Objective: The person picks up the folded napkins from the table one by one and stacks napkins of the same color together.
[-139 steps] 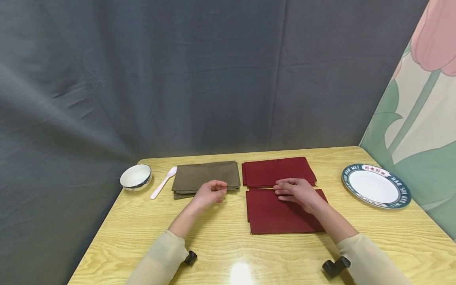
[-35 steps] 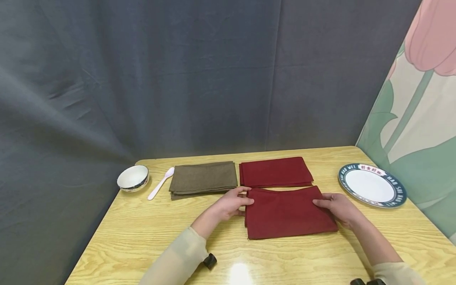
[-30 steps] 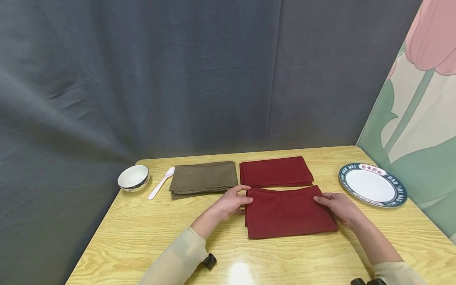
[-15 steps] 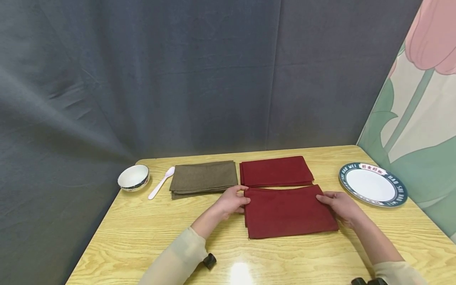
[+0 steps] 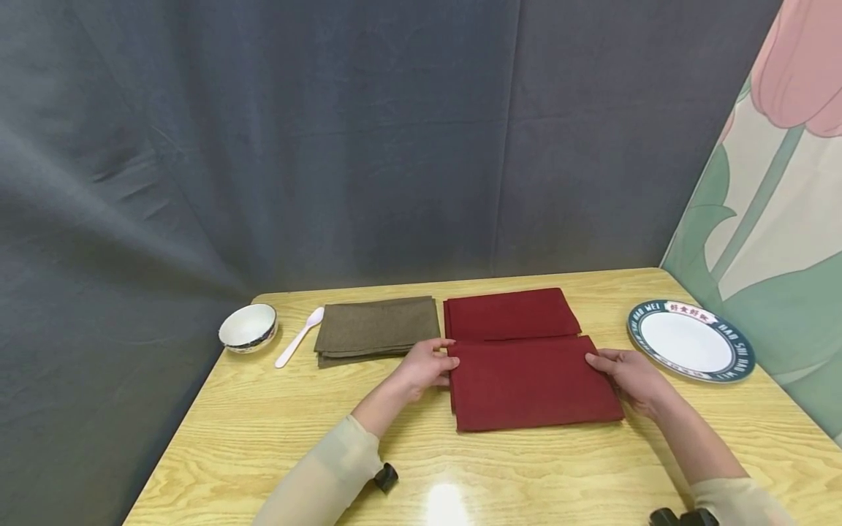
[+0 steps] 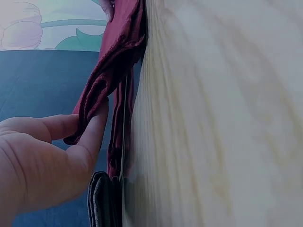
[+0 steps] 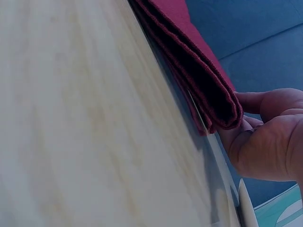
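A dark red folded cloth [image 5: 536, 387] lies nearest me, its far side raised off the table. My left hand [image 5: 421, 371] pinches its far left corner between thumb and fingers. At the far right corner, my right hand [image 5: 633, 380] pinches it the same way. In the left wrist view the layered fold [image 6: 102, 78] hangs above the tabletop between thumb and fingers. The right wrist view has the cloth's open-ended fold [image 7: 208, 80] lifted at the fingertips. Behind it lies a second red folded cloth [image 5: 513, 314], its near edge overlapped in the head view.
A brown folded cloth [image 5: 375, 327] lies left of the red ones. Farther left are a pale pink spoon [image 5: 299, 338] and a white bowl [image 5: 248, 326]. A green-rimmed plate [image 5: 691, 342] stands at the right of the wooden table [image 5: 263, 438], near the right hand.
Earlier, the left hand was by the brown cloth and the right hand over the near red cloth. Both then took its far corners. In the last half second its far edge has risen slightly.
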Tool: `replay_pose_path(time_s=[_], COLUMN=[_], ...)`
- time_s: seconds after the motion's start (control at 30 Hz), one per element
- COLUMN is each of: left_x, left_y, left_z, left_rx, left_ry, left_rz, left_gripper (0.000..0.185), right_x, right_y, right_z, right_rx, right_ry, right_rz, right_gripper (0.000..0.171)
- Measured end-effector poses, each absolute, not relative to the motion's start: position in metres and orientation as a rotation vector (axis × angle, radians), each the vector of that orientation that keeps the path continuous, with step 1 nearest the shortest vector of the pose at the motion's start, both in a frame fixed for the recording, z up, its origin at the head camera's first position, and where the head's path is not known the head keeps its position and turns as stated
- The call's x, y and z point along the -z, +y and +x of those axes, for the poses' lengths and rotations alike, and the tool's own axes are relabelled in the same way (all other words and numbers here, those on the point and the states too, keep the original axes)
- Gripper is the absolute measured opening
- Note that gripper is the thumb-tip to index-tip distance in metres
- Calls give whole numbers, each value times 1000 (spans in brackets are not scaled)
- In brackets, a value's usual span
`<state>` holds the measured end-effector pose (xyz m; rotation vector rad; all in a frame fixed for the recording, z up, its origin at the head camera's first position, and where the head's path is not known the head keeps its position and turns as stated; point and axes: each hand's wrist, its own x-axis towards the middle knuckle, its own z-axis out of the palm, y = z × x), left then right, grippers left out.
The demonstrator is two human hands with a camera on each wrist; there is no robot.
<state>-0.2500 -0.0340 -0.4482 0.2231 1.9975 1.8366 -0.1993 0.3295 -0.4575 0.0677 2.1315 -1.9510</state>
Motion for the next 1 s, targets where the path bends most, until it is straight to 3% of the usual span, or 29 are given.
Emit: replay_pose_path(time_s=[0.33, 0.77, 1.0], left_x=[446, 436, 432], left_y=[-37, -36, -35], left_z=[-259, -275, -288], left_rx=[-1869, -1884, -1874], left_ry=[1996, 2017, 2017], left_rz=[171, 141, 142], left_gripper=[51, 50, 50], right_x=[450, 445, 441], right_y=[329, 328, 328], right_z=[-214, -232, -242], right_rx=[1938, 1967, 1939], right_ry=[2117, 2068, 2099], right_rz=[73, 62, 75], right_gripper=[68, 55, 61])
